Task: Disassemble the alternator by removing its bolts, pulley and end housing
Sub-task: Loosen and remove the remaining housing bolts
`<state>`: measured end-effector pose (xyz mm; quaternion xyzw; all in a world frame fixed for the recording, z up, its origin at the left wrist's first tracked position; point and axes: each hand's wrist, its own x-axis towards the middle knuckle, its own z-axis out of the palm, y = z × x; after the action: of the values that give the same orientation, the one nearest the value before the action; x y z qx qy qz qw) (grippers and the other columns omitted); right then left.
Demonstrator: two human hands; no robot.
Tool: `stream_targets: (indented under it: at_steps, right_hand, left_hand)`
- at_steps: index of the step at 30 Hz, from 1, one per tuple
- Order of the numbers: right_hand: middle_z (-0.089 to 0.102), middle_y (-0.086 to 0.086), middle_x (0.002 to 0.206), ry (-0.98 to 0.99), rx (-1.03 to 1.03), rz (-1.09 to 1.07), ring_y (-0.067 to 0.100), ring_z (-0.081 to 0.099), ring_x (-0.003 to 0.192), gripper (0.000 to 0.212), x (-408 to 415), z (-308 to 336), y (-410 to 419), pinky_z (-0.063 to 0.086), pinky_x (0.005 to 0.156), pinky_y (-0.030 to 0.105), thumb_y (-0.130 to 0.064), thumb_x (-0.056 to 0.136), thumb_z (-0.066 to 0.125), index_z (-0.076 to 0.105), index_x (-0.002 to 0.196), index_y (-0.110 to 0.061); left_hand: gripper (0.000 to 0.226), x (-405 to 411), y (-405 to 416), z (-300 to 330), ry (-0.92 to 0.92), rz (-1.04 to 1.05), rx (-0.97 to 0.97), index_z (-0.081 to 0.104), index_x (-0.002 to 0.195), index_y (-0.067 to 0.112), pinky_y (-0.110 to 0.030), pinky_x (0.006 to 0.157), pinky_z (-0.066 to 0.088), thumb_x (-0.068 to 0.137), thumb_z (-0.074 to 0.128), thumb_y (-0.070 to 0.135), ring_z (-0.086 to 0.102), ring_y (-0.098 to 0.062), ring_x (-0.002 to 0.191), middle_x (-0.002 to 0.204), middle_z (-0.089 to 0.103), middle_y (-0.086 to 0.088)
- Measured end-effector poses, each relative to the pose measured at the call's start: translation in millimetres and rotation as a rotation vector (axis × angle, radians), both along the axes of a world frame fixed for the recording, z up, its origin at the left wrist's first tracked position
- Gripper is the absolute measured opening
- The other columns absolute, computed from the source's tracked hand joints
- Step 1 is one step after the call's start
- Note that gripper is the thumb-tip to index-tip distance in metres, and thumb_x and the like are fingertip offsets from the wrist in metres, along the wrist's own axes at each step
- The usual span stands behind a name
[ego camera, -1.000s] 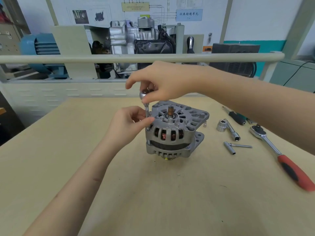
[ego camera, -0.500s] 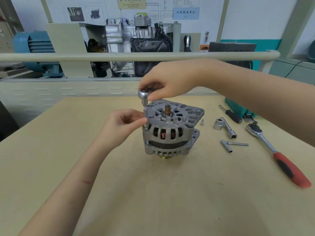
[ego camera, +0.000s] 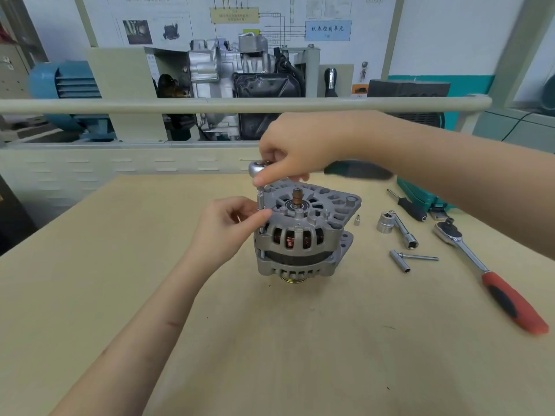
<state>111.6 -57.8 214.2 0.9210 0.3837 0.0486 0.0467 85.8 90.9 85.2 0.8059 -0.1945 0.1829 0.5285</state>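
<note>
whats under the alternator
A brass-coloured pulley peeks out below the alternator, between it and the table. Only its front rim shows; the rest of it, and how it meets the table, is hidden by the housing.

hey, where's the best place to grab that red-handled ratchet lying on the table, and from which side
Take the red-handled ratchet by its rubber grip, from above. It lies flat on the table, the thick handle pointing toward the person, bare table along both its sides.

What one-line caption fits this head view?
Right hand turns small ratchet on alternator bolt; left hand steadies the extension.
</note>
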Motion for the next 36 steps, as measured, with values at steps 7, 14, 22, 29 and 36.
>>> stream_targets:
  at_steps: [7, 14, 22, 29, 36]
  right_hand:
    - [0.063, 0.006, 0.095, 0.034, 0.008, 0.08, 0.021, 0.057, 0.085, 0.032, -2, 2, -4, 0.039, 0.071, 0.02, -0.035, 0.09, 0.053, 0.058, 0.11, -0.011]
    - [0.057, -0.006, 0.061, 0.008, 0.007, 0.02, 0.008, 0.048, 0.054, 0.04, 1, -3, 0, 0.036, 0.051, 0.009, -0.045, 0.091, 0.046, 0.055, 0.089, -0.006]
    - [0.057, -0.006, 0.058, 0.042, 0.006, 0.029, 0.005, 0.057, 0.053, 0.041, 0, -4, -1, 0.038, 0.047, 0.007, -0.046, 0.091, 0.045, 0.057, 0.09, -0.007]
    - [0.059, -0.001, 0.085, 0.02, -0.027, 0.091, 0.014, 0.053, 0.074, 0.033, 1, -3, -1, 0.037, 0.057, 0.02, -0.04, 0.092, 0.046, 0.057, 0.103, -0.011]
    - [0.055, -0.003, 0.068, 0.01, -0.05, 0.067, 0.009, 0.045, 0.058, 0.032, -1, 2, 0, 0.035, 0.051, 0.009, -0.042, 0.09, 0.046, 0.055, 0.083, -0.012]
  left_hand:
    - [0.019, 0, 6, 6, 0.046, -0.12, 0.055, 0.064, 0.079, 0.03, -0.006, 0.058, 0.037, 0.085, 0.063, 0.012, 0.051, 0.01, 0.062, 0.061, 0.063, 0.022]
    - [0.025, -1, -4, 0, -0.086, 0.05, 0.046, 0.056, 0.06, 0.024, -0.002, 0.06, 0.033, 0.076, 0.072, 0.015, 0.049, 0.013, 0.061, 0.062, 0.056, 0.013]
    - [0.027, -1, -4, 6, -0.061, 0.06, 0.062, 0.054, 0.058, 0.023, -0.004, 0.052, 0.033, 0.074, 0.075, 0.019, 0.048, 0.01, 0.054, 0.058, 0.054, 0.011]
    - [0.02, -1, 2, 9, 0.012, -0.058, 0.086, 0.062, 0.069, 0.032, -0.002, 0.062, 0.035, 0.079, 0.069, 0.017, 0.055, 0.011, 0.068, 0.073, 0.064, 0.01]
    - [0.019, -1, 0, 5, -0.037, 0.007, 0.073, 0.06, 0.069, 0.032, -0.001, 0.063, 0.034, 0.075, 0.073, 0.019, 0.052, 0.013, 0.071, 0.073, 0.06, 0.014]
